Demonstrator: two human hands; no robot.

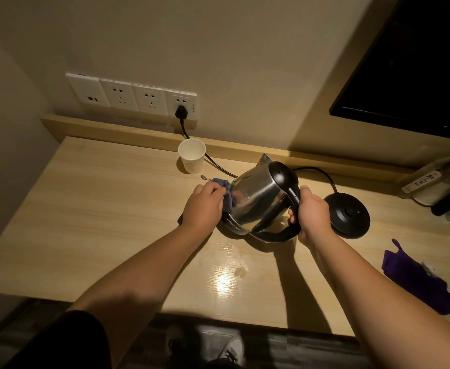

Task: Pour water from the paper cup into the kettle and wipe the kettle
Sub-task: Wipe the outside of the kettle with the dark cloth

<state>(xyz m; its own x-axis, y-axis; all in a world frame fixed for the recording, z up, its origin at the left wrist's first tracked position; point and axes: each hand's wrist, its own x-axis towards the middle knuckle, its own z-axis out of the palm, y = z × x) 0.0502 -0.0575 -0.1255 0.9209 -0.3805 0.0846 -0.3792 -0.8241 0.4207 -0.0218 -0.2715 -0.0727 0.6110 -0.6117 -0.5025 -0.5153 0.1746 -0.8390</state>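
Right now, seen from the head camera, the stainless-steel electric kettle (256, 198) is tipped over toward the left on the pale wooden desk (98, 222), its lower edge resting on the wood and its spout pointing toward the back wall. The right hand (313, 213) has its fingers clamped round the kettle's black handle (291, 187). The left hand (204, 206) presses a blue cloth (228, 194) against the kettle's shiny side, fingers curled tight on the fabric, part of the cloth poking out under the wrist.

Behind the left hand stands the white paper cup (192, 155), upright, well apart from the kettle, near the raised back ledge. A black power cord (218, 165) runs from a plug (180, 112) in the wall sockets (130, 97), passes just behind the cup and goes behind the kettle to the round black kettle base (347, 215), which sits just right of the right hand. A purple cloth (415, 278) lies near the desk's right edge. A few wet spots (238, 271) glisten on the desk in front of the kettle.
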